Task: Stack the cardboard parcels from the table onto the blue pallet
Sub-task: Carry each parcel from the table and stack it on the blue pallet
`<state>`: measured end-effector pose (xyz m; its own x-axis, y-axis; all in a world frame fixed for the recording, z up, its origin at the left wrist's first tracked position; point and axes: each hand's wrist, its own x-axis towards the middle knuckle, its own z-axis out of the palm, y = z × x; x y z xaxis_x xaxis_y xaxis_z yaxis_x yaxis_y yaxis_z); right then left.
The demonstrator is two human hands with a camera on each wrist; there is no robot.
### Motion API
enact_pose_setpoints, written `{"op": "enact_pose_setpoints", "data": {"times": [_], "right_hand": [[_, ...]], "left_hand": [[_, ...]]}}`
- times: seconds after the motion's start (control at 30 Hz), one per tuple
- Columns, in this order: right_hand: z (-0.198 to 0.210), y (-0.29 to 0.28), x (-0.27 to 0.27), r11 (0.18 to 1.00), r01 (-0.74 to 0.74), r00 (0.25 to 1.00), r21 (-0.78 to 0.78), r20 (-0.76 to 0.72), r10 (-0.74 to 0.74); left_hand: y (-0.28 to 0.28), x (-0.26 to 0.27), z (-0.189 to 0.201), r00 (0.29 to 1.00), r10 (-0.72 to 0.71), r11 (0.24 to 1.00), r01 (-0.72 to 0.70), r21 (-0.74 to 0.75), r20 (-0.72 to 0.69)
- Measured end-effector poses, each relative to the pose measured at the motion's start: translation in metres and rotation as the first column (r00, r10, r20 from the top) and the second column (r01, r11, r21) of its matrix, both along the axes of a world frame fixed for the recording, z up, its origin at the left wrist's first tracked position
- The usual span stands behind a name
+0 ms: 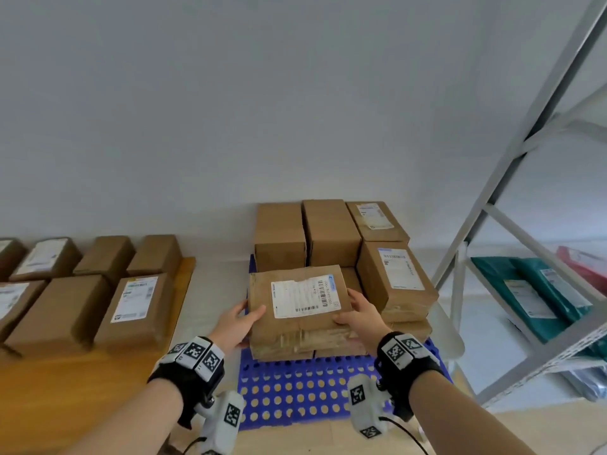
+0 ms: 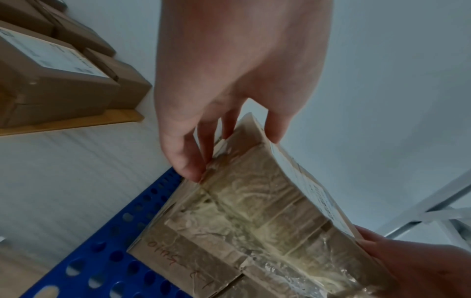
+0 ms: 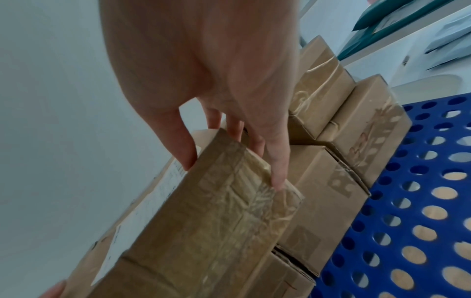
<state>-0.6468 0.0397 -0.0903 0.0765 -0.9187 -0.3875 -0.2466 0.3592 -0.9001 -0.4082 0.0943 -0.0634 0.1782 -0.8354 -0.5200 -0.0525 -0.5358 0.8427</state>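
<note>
Both hands hold a taped cardboard parcel (image 1: 297, 318) (image 2: 254, 211) (image 3: 203, 231) with a white label on top, just over the front row of parcels on the blue pallet (image 1: 295, 392) (image 2: 102, 262) (image 3: 420, 201). My left hand (image 1: 244, 318) (image 2: 234, 157) grips its left end, thumb on top and fingers down the side. At the other end my right hand (image 1: 349, 307) (image 3: 231, 171) grips the same way. Whether the parcel rests on the box below, I cannot tell. Several more parcels (image 1: 328, 231) (image 3: 331, 191) are stacked behind and to the right on the pallet.
Several parcels (image 1: 65, 290) (image 2: 51, 80) stand on the wooden table (image 1: 49, 389) to the left. A grey metal shelf (image 1: 525, 159) with teal mailer bags (image 1: 538, 290) rises on the right. The pallet's near part shows bare perforated plastic. A white wall lies behind.
</note>
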Motion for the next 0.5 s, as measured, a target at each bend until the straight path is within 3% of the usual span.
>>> {"op": "enact_pose_setpoints", "data": {"times": [0.13,0.3,0.5], "right_hand": [[0.001,-0.007,-0.001,1.000,-0.025,1.000,-0.005,-0.006,0.025],[0.007,-0.008,0.002,0.999,-0.039,0.999,-0.017,0.031,0.039],[0.012,-0.010,0.004,1.000,-0.023,0.998,0.008,0.055,0.022]], "left_hand": [[0.003,-0.005,-0.001,0.999,0.036,0.999,-0.035,-0.025,0.033],[0.006,0.001,0.001,0.992,0.070,0.996,-0.074,-0.039,-0.103],[0.007,0.010,0.006,0.992,0.051,0.996,-0.059,-0.067,-0.119]]}}
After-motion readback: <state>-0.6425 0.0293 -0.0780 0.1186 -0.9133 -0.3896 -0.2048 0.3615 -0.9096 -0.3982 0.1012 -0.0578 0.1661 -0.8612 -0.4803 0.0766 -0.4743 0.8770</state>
